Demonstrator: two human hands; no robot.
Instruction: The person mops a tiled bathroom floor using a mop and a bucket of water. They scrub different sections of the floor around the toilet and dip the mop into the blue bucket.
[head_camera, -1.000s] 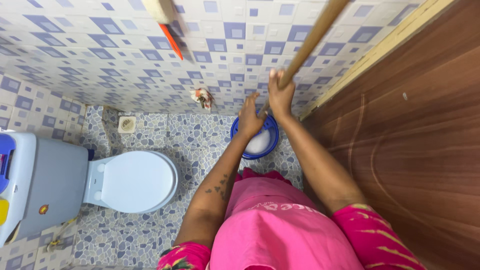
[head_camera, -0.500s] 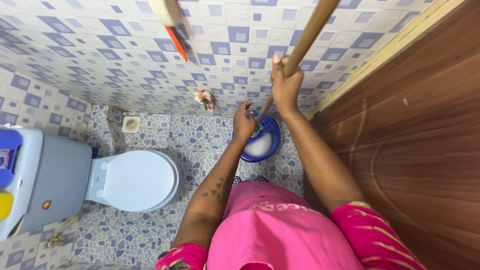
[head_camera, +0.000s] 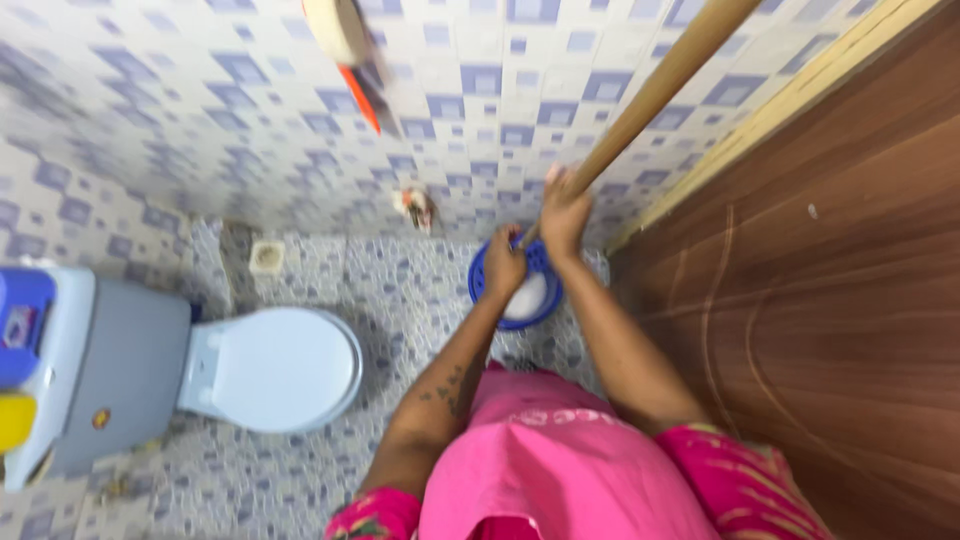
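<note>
I am looking down at a long wooden handle (head_camera: 650, 100), pale brown and smooth, which is slanting from the top right of my view down and to the left into a blue bucket (head_camera: 485, 290) that is sitting on the pebble-patterned floor (head_camera: 400, 280) by the tiled wall (head_camera: 200, 100). Its long axis is running away from me and upward, so the lower end is lying straight below the grip, inside the bucket, where something white is showing; I cannot tell what is fixed to that end. My right hand (head_camera: 562, 215) is wrapping closed around the handle higher up, and my left hand (head_camera: 505, 265) is closing around it lower, just over the bucket rim, so the left is the nearer one to the bucket. A wooden door (head_camera: 830, 300) is standing just to the right, and a toilet (head_camera: 270, 368) with its lid down is sitting well apart to the left.
</note>
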